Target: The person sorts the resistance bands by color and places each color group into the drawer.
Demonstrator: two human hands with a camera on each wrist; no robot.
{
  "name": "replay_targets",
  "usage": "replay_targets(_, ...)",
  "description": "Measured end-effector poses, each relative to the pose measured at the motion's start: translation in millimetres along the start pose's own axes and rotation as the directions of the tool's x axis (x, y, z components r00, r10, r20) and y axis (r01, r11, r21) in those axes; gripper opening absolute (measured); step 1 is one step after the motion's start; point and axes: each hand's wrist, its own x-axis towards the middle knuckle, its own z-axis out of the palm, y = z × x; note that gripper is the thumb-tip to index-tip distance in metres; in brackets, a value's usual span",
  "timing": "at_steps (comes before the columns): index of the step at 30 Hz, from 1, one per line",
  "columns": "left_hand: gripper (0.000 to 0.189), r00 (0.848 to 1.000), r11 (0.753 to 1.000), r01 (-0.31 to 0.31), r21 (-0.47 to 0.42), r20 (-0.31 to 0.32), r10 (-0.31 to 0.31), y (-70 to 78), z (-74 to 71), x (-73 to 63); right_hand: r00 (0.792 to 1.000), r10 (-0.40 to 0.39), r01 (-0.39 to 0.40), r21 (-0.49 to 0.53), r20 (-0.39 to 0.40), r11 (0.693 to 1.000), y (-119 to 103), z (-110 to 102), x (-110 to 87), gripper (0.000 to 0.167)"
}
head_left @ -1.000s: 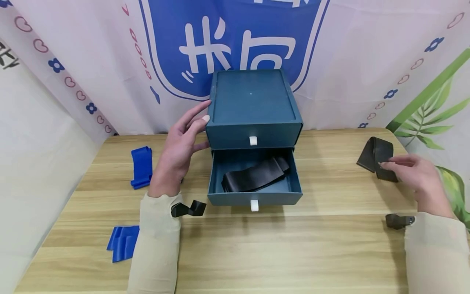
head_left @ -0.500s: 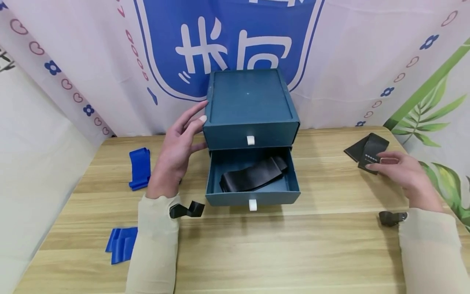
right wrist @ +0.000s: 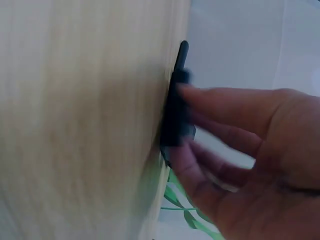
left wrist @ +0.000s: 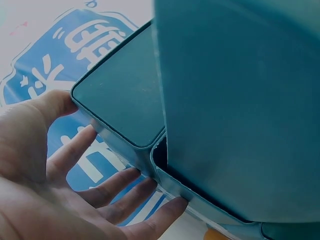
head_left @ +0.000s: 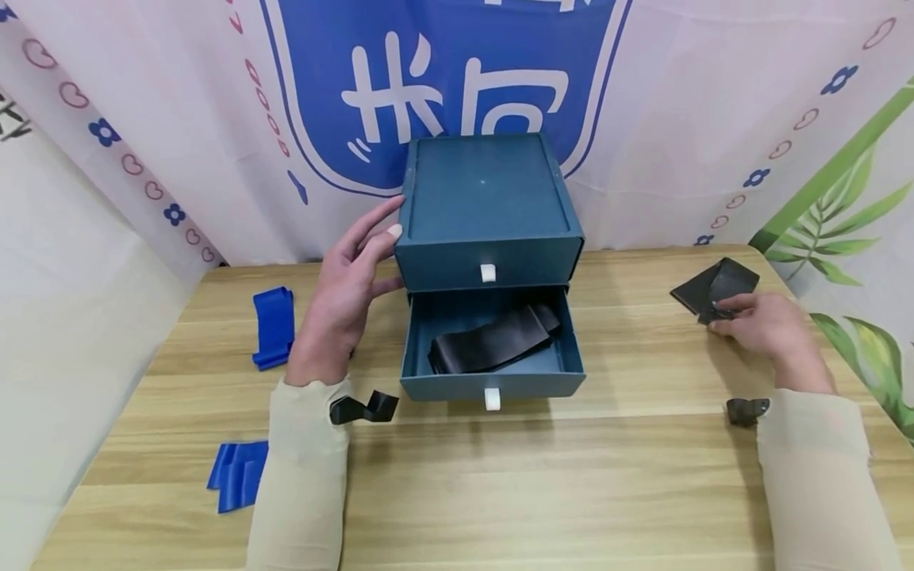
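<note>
A dark blue two-drawer box [head_left: 489, 190] stands at the back of the table. Its lower drawer [head_left: 450, 387] is pulled out, and a folded black ribbon [head_left: 493, 342] lies inside. My left hand [head_left: 341, 297] rests against the box's left side; in the left wrist view its fingers [left wrist: 120, 184] are extended along the box's edge. Over at the right, my right hand [head_left: 774, 323] pinches the near end of a folded black strip [head_left: 734, 279] between thumb and fingers. The right wrist view shows that strip edge-on and blurred at the tabletop.
Two folded blue ribbons, an upper one [head_left: 274, 327] and a lower one [head_left: 239, 476], lie on the table [head_left: 543, 492] left of the box, the lower partly behind the left sleeve. A printed curtain [head_left: 664, 119] hangs right behind the box.
My right hand has moved slightly left; the black strip it holds has shifted left too and lies flatter than one second ago. My left hand and the box stay put.
</note>
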Motion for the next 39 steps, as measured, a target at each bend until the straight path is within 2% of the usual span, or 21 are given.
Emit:
replay_targets(2, 0.045, 1.000, 1.000, 0.000, 0.001, 0.002, 0.000, -0.2, 0.5, 0.2, 0.997, 0.003, -0.002, 0.010, -0.077, 1.000, -0.5, -1.2, -1.0, 0.041)
replay_targets(4, 0.044, 1.000, 1.000, 0.006, 0.006, 0.000, -0.006, -0.5, 1.0, 0.3, 0.986, 0.035, -0.027, 0.052, -0.166, 0.998, -2.4, -1.2, -1.3, 0.038)
replay_targets(8, 0.044, 1.000, 1.000, 0.011, 0.015, -0.012, -0.011, -0.8, 1.3, 0.7, 0.940, 0.151, -0.091, 0.200, -0.305, 0.976, -13.6, 0.4, 4.1, 0.039)
replay_targets(10, 0.044, 1.000, 1.000, 0.007, 0.014, -0.014, -0.007, -1.1, 1.2, 0.9, 0.927, 0.160, -0.080, 0.238, -0.340, 0.968, -21.4, 2.9, 9.5, 0.039)
replay_targets(12, 0.044, 1.000, 1.000, 0.007, 0.016, -0.011, -0.007, -1.5, 1.2, 0.8, 0.929, 0.144, -0.061, 0.243, -0.340, 0.968, -28.2, 6.3, 14.3, 0.039)
replay_targets(13, 0.044, 1.000, 1.000, 0.008, 0.015, -0.009, -0.008, -1.7, 1.4, 0.8, 0.939, 0.126, -0.049, 0.239, -0.320, 0.970, -30.9, 7.9, 16.1, 0.038)
replay_targets(17, 0.044, 1.000, 1.000, 0.016, 0.019, -0.010, -0.016, -1.6, 1.7, 0.1, 0.987, 0.042, -0.016, 0.167, -0.158, 0.986, -37.3, 13.1, 20.3, 0.037)
replay_targets(19, 0.044, 1.000, 1.000, 0.015, 0.020, -0.008, -0.015, -1.5, 1.5, 0.1, 0.996, 0.000, 0.011, 0.123, -0.085, 0.992, -38.2, 14.4, 21.7, 0.035)
replay_targets(21, 0.044, 1.000, 1.000, 0.012, 0.023, -0.008, -0.012, -1.0, 1.1, 0.1, 0.998, -0.041, 0.044, 0.069, -0.052, 0.997, -39.5, 15.2, 23.3, 0.034)
replay_targets(23, 0.044, 1.000, 1.000, 0.011, 0.023, -0.009, -0.011, -0.4, 0.5, -0.1, 0.995, -0.081, 0.083, 0.029, -0.061, 0.996, -41.5, 15.9, 25.1, 0.032)
replay_targets(26, 0.045, 1.000, 1.000, 0.013, 0.022, -0.012, -0.013, -0.2, 0.0, -0.2, 0.986, -0.118, 0.116, -0.028, -0.118, 0.993, -45.2, 16.4, 26.3, 0.028)
replay_targets(31, 0.044, 1.000, 1.000, 0.015, 0.023, -0.009, -0.015, -0.8, -0.1, 0.3, 0.974, -0.107, 0.091, -0.088, -0.201, 0.992, -48.6, 14.6, 26.0, 0.022)
replay_targets(35, 0.045, 1.000, 1.000, 0.009, 0.023, -0.010, -0.009, -1.1, -0.6, 1.0, 0.982, -0.098, 0.084, -0.092, -0.160, 0.992, -47.5, 12.4, 26.3, 0.023)
replay_targets(39, 0.045, 1.000, 1.000, 0.008, 0.020, -0.011, -0.008, -0.6, -1.3, 0.7, 0.988, -0.101, 0.098, -0.036, -0.114, 0.995, -40.5, 12.4, 28.8, 0.026)
